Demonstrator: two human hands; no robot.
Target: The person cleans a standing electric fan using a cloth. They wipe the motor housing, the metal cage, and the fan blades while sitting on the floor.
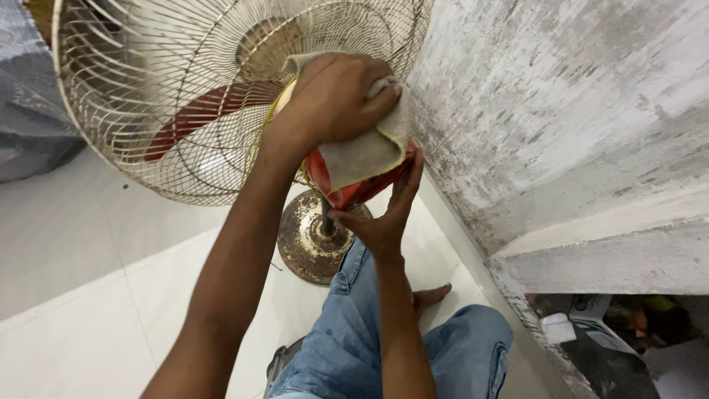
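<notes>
Scene is evenly and softly lit; no hard shadows are cast on the white floor (88, 295). Mild glare is seen on the tiles. Wide-angle bending is noted at edges. The niche (628, 332) at lower right is left dim.

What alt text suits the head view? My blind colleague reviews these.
The left hand presses a grey cloth onto a pedestal fan's red motor housing, while the right hand steadies it from below, beside a stained wall.

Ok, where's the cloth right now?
In the head view, top centre: the cloth is pressed by the left hand onto the fan's red motor housing, behind the wire guard, beside the wall.
</notes>
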